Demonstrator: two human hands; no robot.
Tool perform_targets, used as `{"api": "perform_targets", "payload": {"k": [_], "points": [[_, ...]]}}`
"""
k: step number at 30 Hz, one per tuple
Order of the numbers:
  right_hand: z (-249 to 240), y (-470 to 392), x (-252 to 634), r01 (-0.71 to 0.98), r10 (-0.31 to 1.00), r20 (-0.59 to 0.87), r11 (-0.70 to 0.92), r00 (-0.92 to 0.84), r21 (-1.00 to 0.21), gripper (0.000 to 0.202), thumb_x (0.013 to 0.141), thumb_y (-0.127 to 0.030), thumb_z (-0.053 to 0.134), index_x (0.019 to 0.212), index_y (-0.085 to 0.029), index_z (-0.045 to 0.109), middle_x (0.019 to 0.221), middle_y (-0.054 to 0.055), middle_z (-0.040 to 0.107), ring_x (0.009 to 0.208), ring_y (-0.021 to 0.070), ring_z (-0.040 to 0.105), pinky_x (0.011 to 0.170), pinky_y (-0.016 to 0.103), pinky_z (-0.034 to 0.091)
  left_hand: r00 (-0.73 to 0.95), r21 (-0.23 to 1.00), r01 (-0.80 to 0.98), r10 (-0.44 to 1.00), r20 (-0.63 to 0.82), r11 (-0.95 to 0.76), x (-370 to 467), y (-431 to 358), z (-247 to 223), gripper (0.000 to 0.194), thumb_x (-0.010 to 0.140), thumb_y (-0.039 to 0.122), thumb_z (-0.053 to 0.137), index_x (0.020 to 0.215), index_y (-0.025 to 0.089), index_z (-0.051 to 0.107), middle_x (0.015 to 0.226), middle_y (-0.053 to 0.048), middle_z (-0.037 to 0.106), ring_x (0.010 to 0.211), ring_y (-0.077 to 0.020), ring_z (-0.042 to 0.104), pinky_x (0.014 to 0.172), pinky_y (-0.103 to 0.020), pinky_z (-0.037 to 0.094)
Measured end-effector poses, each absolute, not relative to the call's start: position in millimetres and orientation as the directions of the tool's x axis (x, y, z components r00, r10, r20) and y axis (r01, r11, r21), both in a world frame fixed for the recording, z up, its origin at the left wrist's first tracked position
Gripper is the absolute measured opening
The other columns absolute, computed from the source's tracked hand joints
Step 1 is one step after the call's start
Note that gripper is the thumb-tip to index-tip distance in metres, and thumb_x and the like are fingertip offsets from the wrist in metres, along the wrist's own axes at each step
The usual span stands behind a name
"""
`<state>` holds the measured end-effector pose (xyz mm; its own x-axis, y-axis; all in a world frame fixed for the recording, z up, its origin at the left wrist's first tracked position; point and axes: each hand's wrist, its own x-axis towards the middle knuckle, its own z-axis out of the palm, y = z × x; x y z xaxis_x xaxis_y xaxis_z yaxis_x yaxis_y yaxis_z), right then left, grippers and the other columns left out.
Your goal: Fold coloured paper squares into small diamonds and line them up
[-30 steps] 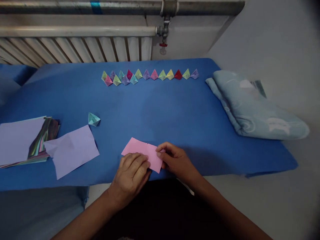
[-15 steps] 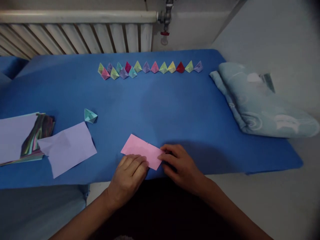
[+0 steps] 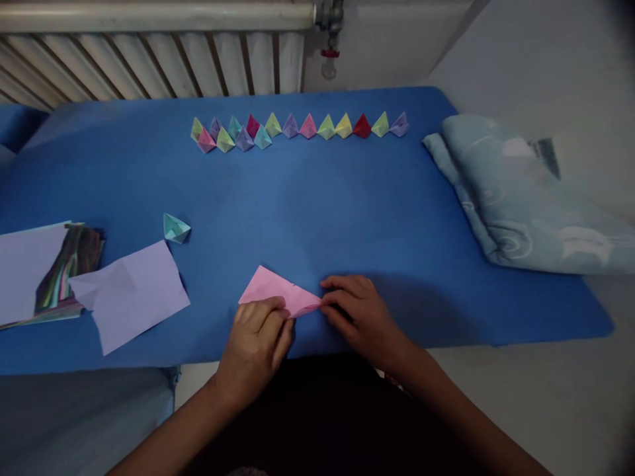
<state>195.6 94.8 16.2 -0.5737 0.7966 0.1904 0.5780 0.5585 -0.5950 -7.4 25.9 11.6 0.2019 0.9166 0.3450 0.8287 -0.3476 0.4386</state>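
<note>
A piece of pink paper (image 3: 270, 285), its lower right part folded over, lies near the front edge of the blue-covered table. My left hand (image 3: 255, 347) presses its lower left side, fingers curled and held together; the thumb tip rests on the fold. At the right tip of the paper, my right hand (image 3: 364, 320) pinches the folded corner between thumb and fingers. To the left are a lilac sheet (image 3: 139, 297) and a small teal folded paper boat (image 3: 176, 229).
Several coloured folded paper boats (image 3: 308, 126) line the back of the blue table cover (image 3: 347, 205). A stack of paper (image 3: 30, 271) sits at the left, a folded light-blue blanket (image 3: 501, 198) at the right. Behind the table is a radiator (image 3: 149, 18).
The lower right corner of the pink paper has been folded up and inward, making a pointed right end. My right hand moved slightly with it. The view has shifted a little.
</note>
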Motion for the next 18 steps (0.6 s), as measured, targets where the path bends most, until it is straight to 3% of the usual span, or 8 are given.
{"api": "perform_targets", "payload": {"k": [18], "points": [[17.5, 97.5, 187.8, 0.645, 0.869, 0.122, 0.444, -0.480, -0.621, 0.010, 0.085, -0.021, 0.060, 0.076, -0.021, 0.063, 0.110, 0.006, 0.065, 0.102, 0.0231, 0.057, 0.088, 0.041, 0.039, 0.112, 0.386, 0.895, 0.950, 0.292, -0.225, -8.2, 31.0, 11.4, 0.007, 0.090, 0.023, 0.053, 0.088, 0.016, 0.056, 0.103, -0.009, 0.061, 0.094, -0.0222, 0.058, 0.078, -0.039, 0.044]]}}
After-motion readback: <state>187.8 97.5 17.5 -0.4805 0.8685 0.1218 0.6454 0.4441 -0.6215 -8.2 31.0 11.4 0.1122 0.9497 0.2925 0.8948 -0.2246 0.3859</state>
